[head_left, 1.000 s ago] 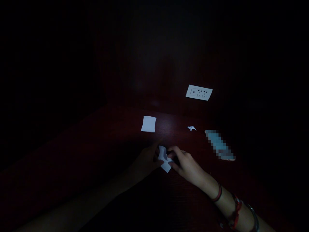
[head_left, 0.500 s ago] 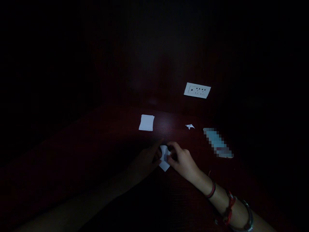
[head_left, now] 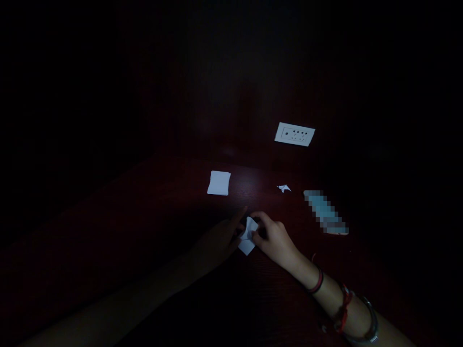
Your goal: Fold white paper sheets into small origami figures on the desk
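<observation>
A small folded white paper (head_left: 247,245) lies on the dark table between my hands, one flap of it raised. My right hand (head_left: 277,238) pinches the right side of that flap between thumb and fingers. From the left, my left hand (head_left: 222,238) presses its thumb on the paper's left edge, the index finger stretched out above it. The left hand is in deep shadow, so its other fingers show poorly. Beyond them lie a stack of white paper squares (head_left: 219,183) and a small folded paper figure (head_left: 284,188).
A phone (head_left: 325,212), its screen pixelated, lies on the reddish-brown table (head_left: 173,193) to the right. A white socket plate (head_left: 294,134) is on the wall behind. Bands and a bracelet circle my right wrist and forearm. The surroundings are very dark.
The raised flap of the paper has shifted and now leans to the right, toward my right hand. Both hands stay nearly in place.
</observation>
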The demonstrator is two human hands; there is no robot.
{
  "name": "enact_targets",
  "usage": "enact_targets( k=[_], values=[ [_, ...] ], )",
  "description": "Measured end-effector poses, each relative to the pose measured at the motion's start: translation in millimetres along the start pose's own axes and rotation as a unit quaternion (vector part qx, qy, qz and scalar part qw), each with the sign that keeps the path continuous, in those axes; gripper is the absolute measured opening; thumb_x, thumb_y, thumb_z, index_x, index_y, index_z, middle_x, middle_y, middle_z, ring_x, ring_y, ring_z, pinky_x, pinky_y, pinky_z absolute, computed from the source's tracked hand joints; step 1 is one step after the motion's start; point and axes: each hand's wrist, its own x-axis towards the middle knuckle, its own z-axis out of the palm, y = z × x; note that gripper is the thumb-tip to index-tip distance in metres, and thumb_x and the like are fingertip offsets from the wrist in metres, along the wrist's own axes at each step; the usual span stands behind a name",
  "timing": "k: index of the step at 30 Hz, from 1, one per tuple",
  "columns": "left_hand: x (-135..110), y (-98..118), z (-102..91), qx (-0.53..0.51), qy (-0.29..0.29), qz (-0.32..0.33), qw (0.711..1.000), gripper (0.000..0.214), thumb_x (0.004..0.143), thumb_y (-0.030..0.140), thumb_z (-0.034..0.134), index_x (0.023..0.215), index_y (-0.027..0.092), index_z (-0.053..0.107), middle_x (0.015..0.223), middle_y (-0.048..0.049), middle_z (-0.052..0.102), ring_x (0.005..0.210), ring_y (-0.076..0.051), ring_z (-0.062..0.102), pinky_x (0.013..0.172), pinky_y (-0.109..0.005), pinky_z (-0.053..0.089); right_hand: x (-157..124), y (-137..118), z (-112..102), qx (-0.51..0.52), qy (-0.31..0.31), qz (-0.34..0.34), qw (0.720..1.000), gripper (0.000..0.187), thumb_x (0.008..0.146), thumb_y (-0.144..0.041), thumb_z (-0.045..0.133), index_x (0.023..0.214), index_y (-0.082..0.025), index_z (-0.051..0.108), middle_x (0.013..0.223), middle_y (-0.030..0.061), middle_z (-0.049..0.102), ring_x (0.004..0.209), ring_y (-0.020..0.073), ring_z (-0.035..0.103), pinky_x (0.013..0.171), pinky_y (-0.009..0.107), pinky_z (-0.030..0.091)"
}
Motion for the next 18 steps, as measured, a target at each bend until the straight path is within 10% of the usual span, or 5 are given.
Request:
enact_targets(
  k=[18],
  values=[
    [1.2, -6.0, 0.7, -0.004, 0.001, 0.053, 0.999, 0.061, 0.077, 0.015, 0.041, 0.129, 0.023, 0.010, 0.101, -0.0041, 0.053, 0.086, -0.015, 0.049, 0.078, -0.031, 0.039, -0.5, 2.1, -0.2, 0.017, -0.010, -0.026, 0.999, 0.044, 0.069, -0.011, 0.047, 0.111, -0.017, 0.040, 0.073, 0.0008, 0.057, 0.061, 0.0103, 0.054, 0.058, 0.021, 0.042]
  ],
)
